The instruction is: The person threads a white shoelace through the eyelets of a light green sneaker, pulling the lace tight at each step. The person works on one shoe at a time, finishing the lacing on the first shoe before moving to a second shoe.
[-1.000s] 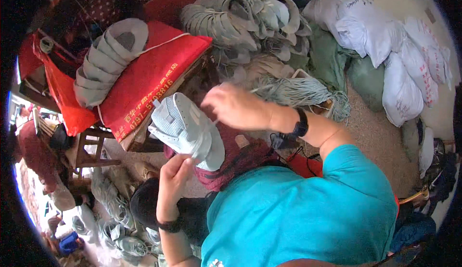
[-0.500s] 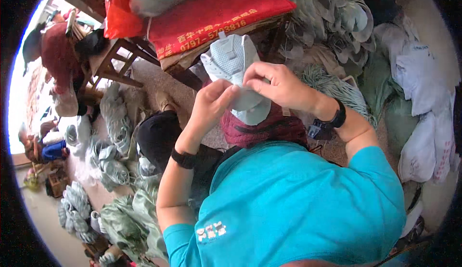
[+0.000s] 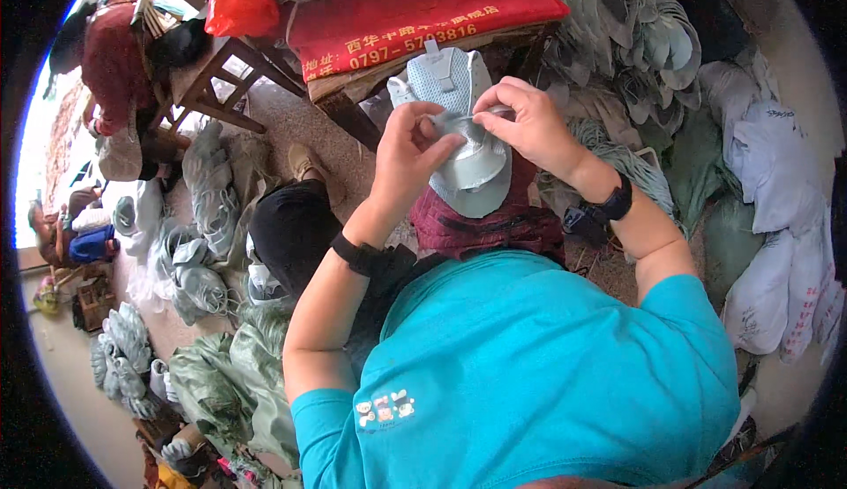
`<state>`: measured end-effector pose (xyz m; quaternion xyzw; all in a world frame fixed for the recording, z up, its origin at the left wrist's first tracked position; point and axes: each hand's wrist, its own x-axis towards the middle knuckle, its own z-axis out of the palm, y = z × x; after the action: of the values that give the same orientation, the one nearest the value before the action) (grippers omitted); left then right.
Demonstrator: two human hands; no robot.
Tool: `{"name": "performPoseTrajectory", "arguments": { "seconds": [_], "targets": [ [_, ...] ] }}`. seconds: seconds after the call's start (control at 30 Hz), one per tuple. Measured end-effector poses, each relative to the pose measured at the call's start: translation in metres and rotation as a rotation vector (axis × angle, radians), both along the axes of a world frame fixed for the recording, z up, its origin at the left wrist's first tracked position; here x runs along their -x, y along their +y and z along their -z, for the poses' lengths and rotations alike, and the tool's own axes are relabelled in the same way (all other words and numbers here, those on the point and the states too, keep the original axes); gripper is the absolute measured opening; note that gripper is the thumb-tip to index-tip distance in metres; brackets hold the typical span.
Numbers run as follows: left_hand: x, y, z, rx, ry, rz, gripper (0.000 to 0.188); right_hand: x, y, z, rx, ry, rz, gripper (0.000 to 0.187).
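Observation:
A pale grey-blue shoe upper (image 3: 472, 176) with a mesh tongue lies over the maroon cloth on my lap, its tongue end pointing away from me. My left hand (image 3: 413, 149) is at its left side, thumb and forefinger curled in on the material around the opening. From the right, my right hand (image 3: 522, 120) pinches the upper near its middle between thumb and forefinger. Whether a thin lace or thread is also in the fingers is too small to tell. Both wrists wear black bands.
Ahead stands a wooden bench (image 3: 340, 105) with a red sack (image 3: 423, 17) on top. Stacked grey uppers (image 3: 631, 30) and a bundle of pale laces (image 3: 631, 167) lie to the right, near white sacks (image 3: 776, 171). Green sacks (image 3: 212, 383) are at lower left; another person (image 3: 115, 66) is at far left.
Both hands have shifted slightly apart at the upper, exposing more of its opening between them. The whole view has moved a little, so the bench and sack sit higher and farther right.

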<state>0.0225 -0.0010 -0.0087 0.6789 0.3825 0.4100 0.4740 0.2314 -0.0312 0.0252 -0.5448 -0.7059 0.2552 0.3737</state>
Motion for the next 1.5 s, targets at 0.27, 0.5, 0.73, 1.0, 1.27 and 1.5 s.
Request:
{"name": "performPoseTrajectory", "arguments": {
  "seconds": [0.27,0.5,0.73,1.0,1.27,1.5],
  "targets": [
    [0.004,-0.003,-0.010,-0.158,0.160,0.030,0.038,0.009,-0.001,-0.002,-0.031,0.023,0.051,0.009],
    [0.003,-0.006,-0.011,-0.148,0.159,0.019,0.037,0.016,0.002,-0.005,-0.182,-0.155,0.006,0.011],
    [0.001,-0.010,-0.009,-0.091,0.147,0.008,0.036,0.019,0.009,-0.003,0.218,0.219,-0.019,0.011],
    [0.001,-0.007,-0.007,-0.176,0.190,-0.011,0.038,0.006,0.010,0.000,0.001,0.104,-0.096,0.008],
    [0.003,-0.008,-0.012,-0.144,0.189,-0.010,0.036,0.010,0.021,-0.002,-0.022,-0.026,-0.210,0.010],
    [0.003,-0.001,-0.010,-0.329,0.283,-0.068,0.021,0.010,0.023,-0.006,0.044,-0.007,-0.240,0.013]
  ]
}}
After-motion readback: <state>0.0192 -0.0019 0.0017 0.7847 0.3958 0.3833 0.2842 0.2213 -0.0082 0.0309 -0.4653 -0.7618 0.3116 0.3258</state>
